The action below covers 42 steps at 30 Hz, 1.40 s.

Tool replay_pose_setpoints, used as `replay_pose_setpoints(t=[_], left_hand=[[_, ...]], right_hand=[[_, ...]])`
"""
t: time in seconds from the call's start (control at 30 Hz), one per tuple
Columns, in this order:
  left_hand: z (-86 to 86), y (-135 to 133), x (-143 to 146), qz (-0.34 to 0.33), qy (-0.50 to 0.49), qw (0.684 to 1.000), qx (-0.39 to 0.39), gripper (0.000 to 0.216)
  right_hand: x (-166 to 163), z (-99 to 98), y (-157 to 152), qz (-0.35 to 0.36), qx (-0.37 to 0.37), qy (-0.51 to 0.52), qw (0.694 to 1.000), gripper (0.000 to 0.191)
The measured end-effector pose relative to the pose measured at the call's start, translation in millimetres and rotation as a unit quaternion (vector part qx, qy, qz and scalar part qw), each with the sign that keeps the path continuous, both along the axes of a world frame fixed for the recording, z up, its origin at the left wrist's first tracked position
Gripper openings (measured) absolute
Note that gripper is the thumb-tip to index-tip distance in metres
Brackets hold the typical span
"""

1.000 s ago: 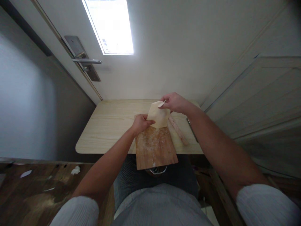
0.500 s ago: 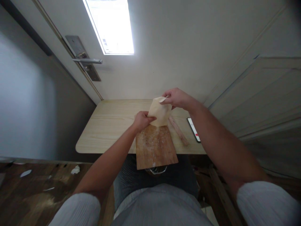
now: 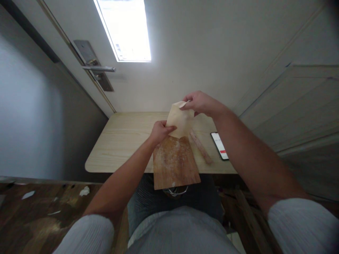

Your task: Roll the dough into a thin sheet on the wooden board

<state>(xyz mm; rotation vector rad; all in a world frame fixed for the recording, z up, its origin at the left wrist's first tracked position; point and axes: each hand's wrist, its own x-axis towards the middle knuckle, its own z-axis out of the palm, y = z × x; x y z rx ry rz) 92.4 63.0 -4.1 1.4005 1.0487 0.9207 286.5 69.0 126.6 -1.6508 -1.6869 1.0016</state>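
Note:
A thin, pale sheet of dough hangs between my two hands above the far part of a wooden board. My left hand pinches its lower left edge, thumb on top. At the top right corner my right hand grips the sheet, and the edge folds over a little there. White flour is scattered across the board, whose near end juts past the table edge. Just right of the board lies a floury wooden rolling pin.
The light wooden table stands against a white door with a metal handle and a bright window. A phone lies on the table beside my right forearm. Paper scraps litter the floor at left.
Both hands have risen slightly with the dough sheet, moving away from the board. More of the board's floured surface shows beneath it. The rolling pin stays where it was.

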Motion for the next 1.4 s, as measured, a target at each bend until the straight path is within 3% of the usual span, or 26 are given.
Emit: replay_pose_setpoints(t=[0.2,0.4,0.53,0.67,0.83,0.93,1.2,1.4], left_hand=[[22.3,-7,-2,0.006,-0.009,0.999,0.042,0.031],[11.4,-30,-14,0.028,0.017,0.997,0.065,0.028],[-6.3,-64,-31,0.018,0.087,0.990,0.107,0.025],[-29.8,-102,-50,-0.033,0.139,0.977,0.159,0.013],[-51.1,-130,-65,-0.049,0.205,0.933,0.292,0.026],[-54.4,-139,-71,-0.069,0.255,0.905,0.333,0.029],[-55.3,-162,-83,-0.067,0.296,0.891,0.338,0.031],[-69.4,-177,-86,-0.044,0.260,0.898,0.352,0.031]], right_hand=[[-1,15.7,-10,0.001,0.036,0.015,0.999,0.026],[-6,7.1,-51,0.025,0.056,0.028,0.998,0.024],[-10,-20.2,-93,0.037,0.093,0.052,0.994,0.014],[-17,-61.6,-144,0.059,0.051,0.079,0.994,0.017],[-29,-108.7,-204,0.053,-0.029,0.093,0.994,0.022],[-37,-127.0,-231,0.035,-0.025,0.087,0.995,0.020],[-61,-164.9,-274,0.011,0.176,0.054,0.983,0.016],[-64,-175.7,-291,0.005,0.235,0.039,0.971,0.022]])
